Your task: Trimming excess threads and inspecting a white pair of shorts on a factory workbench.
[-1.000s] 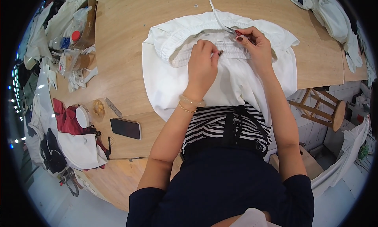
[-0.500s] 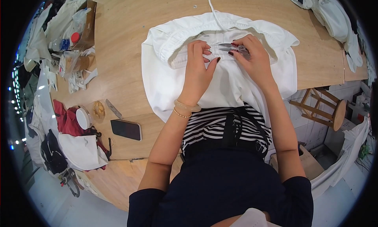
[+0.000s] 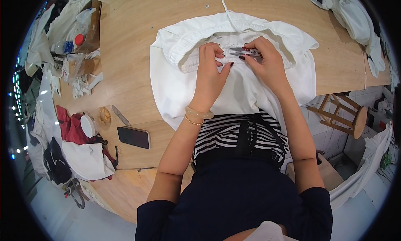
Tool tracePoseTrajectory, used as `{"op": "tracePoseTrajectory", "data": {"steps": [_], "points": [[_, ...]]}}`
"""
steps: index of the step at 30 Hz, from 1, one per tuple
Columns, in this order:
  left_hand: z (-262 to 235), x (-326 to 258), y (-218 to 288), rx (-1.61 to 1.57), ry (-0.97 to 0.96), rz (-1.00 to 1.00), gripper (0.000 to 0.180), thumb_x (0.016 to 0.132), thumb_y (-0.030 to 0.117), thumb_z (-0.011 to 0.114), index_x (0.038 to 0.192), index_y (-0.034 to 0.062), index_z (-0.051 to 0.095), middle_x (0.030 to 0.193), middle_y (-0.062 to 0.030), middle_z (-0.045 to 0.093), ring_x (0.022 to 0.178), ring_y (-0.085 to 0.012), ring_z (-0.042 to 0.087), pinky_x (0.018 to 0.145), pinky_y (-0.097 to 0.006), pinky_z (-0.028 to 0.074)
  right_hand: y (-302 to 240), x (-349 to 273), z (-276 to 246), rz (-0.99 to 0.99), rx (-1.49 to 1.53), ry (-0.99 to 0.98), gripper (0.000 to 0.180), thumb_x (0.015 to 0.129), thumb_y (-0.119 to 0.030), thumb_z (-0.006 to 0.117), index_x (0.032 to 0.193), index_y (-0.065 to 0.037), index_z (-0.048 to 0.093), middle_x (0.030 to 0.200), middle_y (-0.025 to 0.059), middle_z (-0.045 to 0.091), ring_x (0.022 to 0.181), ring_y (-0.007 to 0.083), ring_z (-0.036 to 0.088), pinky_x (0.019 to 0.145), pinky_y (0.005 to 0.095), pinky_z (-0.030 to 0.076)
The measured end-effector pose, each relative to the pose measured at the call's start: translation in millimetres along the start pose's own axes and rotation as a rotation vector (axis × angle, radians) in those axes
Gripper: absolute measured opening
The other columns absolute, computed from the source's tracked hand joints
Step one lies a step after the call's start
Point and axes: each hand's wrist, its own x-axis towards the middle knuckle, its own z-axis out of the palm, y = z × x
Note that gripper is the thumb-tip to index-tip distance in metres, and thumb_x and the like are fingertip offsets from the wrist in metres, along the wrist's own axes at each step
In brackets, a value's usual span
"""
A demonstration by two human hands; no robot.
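A white garment (image 3: 174,84) with a gathered elastic waistband lies spread before me, its waist opening facing up. My left hand (image 3: 210,76) is closed on the near side of the waistband, thumb and fingers pinching the gathered fabric. In my right hand (image 3: 267,65) is a pair of thread snips (image 3: 238,51), silver-bladed with a bit of red at the grip. Their tips point left toward my left fingers, just over the waistband. Whether a thread lies between the blades is too small to tell. A white cord (image 3: 226,9) with a dark end runs from the waist onto the table.
On the wooden table (image 3: 133,44) at left are a black phone (image 3: 133,137), a small blade (image 3: 120,115), a clear jar with a white lid (image 3: 88,125) and red cloth (image 3: 71,126). A box with plastic bags stands beyond. A wooden stool (image 3: 359,122) is at right.
The snips have shifted slightly right and down, and their blades are closer together. My right fingers have moved a little with them. My left hand keeps its place on the waistband.
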Motion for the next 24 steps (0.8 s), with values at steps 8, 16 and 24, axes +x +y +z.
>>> {"op": "tracePoseTrajectory", "data": {"steps": [8,16,24], "points": [[0,0,-2,0.026,-0.005,0.026,0.046,0.071,-0.009,0.068,0.11,-0.0024,0.045,0.11,-0.0128,0.046,0.091,-0.0238,0.055,0.068,-0.03,0.051,4,3,15,0.199,0.41,-0.035,0.021,0.076,-0.006,0.069,0.094,-0.002,0.059,0.091,0.0087,0.061,0.084,0.019,0.062,0.075,0.0288,0.05],[4,0,5,0.043,0.015,-0.045,0.038,0.075,-0.003,0.071,0.107,0.0013,0.053,0.108,-0.0089,0.049,0.085,-0.0172,0.054,0.067,-0.026,0.047,1,19,-10,0.403,1.164,0.091,0.017,0.091,-0.017,0.061,0.105,-0.007,0.058,0.088,-0.0037,0.058,0.077,0.0029,0.051,0.064,0.0167,0.036],[7,6,12,0.033,0.139,-0.099,0.027,0.076,0.002,0.072,0.1,0.0068,0.06,0.105,-0.0074,0.05,0.077,-0.0178,0.054,0.064,-0.029,0.047,19,2,-24,0.454,1.01,0.105,0.017,0.092,-0.018,0.057,0.106,-0.009,0.059,0.088,-0.0063,0.058,0.077,0.0007,0.047,0.064,0.0177,0.034]]}}
